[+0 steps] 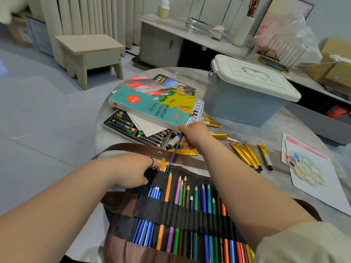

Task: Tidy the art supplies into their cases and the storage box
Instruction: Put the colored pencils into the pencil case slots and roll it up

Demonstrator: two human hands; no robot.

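A brown roll-up pencil case lies open at the table's near edge, with several coloured pencils in black elastic loops. My right hand pinches a blue paintbrush whose lower end sits at a black pocket holding several blue brushes. My left hand grips the pocket's left edge. Behind lie an acrylic colours box, an oil pastel tin and several gold paint tubes. The blue storage box with its white lid shut stands at the back right.
A sheet of paper with a paint palette lies at the right on the round marble table. A wooden stool stands on the floor beyond the table's left. A low cabinet with glassware runs along the far wall.
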